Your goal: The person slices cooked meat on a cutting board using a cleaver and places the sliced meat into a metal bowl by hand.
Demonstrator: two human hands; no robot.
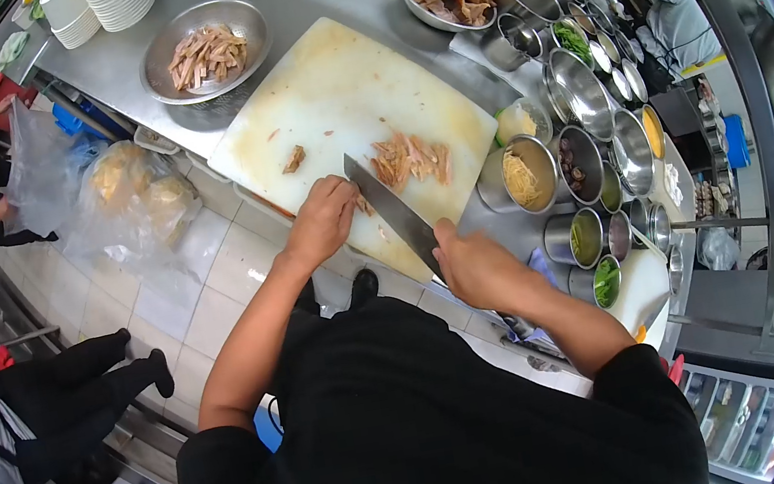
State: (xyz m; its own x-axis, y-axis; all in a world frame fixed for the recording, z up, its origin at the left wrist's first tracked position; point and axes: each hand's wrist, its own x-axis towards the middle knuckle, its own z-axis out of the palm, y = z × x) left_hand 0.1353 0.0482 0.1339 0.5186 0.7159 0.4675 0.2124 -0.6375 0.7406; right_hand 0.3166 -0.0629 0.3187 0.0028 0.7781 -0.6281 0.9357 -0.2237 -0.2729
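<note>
A white cutting board [351,75] lies on the steel counter. My right hand [475,266] is closed round the handle of a broad knife [392,211], whose blade points up and left over the board. My left hand [325,213] has its fingers bent together at the blade's left side, over a small piece of meat [363,205] that is mostly hidden. Sliced meat strips [411,159] are piled just right of the blade. One small chunk [293,160] rests apart, above my left hand.
A steel bowl [254,43] holds cut strips at the upper left; another bowl [420,12] holds larger meat pieces. Several steel pots, one with yellow shreds [521,178], crowd the right. Stacked plates [116,3] stand at the back. Co-workers are at left and upper right.
</note>
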